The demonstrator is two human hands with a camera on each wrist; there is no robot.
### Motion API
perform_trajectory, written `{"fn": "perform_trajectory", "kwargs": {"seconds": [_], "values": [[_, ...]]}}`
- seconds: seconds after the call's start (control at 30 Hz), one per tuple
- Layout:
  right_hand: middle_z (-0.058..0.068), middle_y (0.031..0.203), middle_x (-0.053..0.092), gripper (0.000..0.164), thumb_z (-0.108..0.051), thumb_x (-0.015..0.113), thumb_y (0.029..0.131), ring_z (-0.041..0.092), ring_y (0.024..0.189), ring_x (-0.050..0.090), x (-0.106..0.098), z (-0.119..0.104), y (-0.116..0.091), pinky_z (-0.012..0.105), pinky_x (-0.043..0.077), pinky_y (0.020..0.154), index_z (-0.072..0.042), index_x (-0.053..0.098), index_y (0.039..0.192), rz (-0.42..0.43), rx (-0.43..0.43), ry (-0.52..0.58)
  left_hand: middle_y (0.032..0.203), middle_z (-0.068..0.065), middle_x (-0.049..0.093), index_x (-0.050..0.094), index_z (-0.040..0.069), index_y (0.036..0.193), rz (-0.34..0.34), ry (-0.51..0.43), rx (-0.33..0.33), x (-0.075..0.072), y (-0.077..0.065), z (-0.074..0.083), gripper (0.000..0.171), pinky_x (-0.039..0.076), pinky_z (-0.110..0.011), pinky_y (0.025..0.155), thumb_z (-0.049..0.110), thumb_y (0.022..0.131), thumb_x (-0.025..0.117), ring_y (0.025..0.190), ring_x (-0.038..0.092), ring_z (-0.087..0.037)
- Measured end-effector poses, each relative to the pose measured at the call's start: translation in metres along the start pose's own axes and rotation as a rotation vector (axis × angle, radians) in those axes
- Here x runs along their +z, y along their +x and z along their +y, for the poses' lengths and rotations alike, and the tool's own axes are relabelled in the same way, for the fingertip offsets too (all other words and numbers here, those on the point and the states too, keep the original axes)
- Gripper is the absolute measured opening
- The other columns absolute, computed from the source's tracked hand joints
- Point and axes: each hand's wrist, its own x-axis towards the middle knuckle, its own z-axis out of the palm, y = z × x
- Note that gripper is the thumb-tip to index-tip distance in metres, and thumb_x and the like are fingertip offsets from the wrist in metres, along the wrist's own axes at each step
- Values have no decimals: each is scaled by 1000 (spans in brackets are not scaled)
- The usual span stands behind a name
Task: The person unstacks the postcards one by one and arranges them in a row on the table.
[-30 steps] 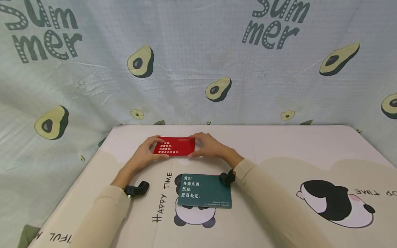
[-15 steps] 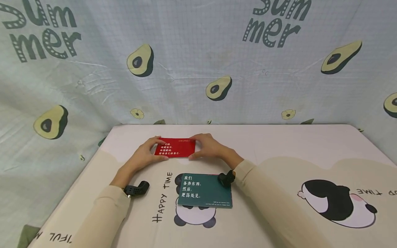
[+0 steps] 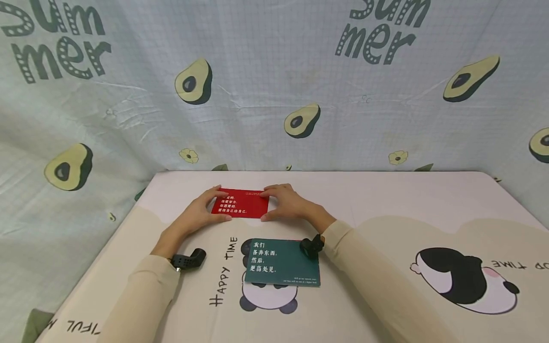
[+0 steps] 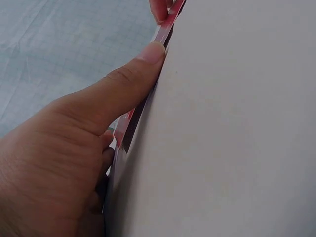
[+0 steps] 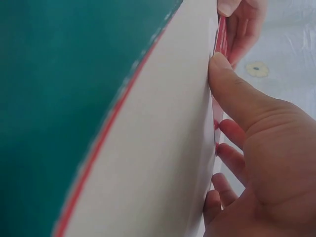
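Note:
A flat red card (image 3: 244, 204) with white printed characters is at the far part of the table, held at both ends. My left hand (image 3: 200, 208) grips its left end, the thumb along the near edge and fingers at the far side. At the right end my right hand (image 3: 286, 204) holds it likewise, fingertips over the far right corner. In the left wrist view the thumb (image 4: 143, 64) presses the card's near edge, with a dark strip of shadow beneath. Closer to me lies a dark green card (image 3: 283, 263) with white characters; my right wrist's black camera covers its upper right corner.
The table (image 3: 364, 305) wears a cream cloth printed with a panda (image 3: 269, 300), a dog (image 3: 465, 281) and lettering. Behind the table's far edge hangs a pale curtain (image 3: 249, 62) with avocado prints. In the right wrist view the green card (image 5: 64, 74) shows a red edge.
The red card has come down slightly, closer to the near side. My right fingertips lap a little further over its far right corner. The green card stays in place.

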Motion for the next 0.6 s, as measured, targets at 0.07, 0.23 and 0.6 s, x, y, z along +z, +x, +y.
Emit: {"fn": "perform_trajectory", "kwargs": {"seconds": [0.07,0.23,0.6], "values": [[4,148,37,75,-34,80,74,26,136,23,0,0,0,42,42,100,-19,49,141,-2,1,-6,156,-12,22,47,10,138,0,1,-4,0,0,0,74,20,-60,109,31,76,80,142,17,-35],[3,148,38,75,-34,81,74,26,136,23,0,0,1,42,42,99,-20,50,141,-6,6,-20,154,-14,26,44,9,140,4,-6,3,0,1,0,78,18,-58,110,32,75,81,143,15,-34],[3,148,38,73,-35,80,75,27,136,23,0,0,2,44,41,100,-21,50,140,-15,-2,-41,154,-14,24,46,8,139,-9,10,1,-2,0,2,76,20,-61,108,31,75,80,141,18,-37]]}}
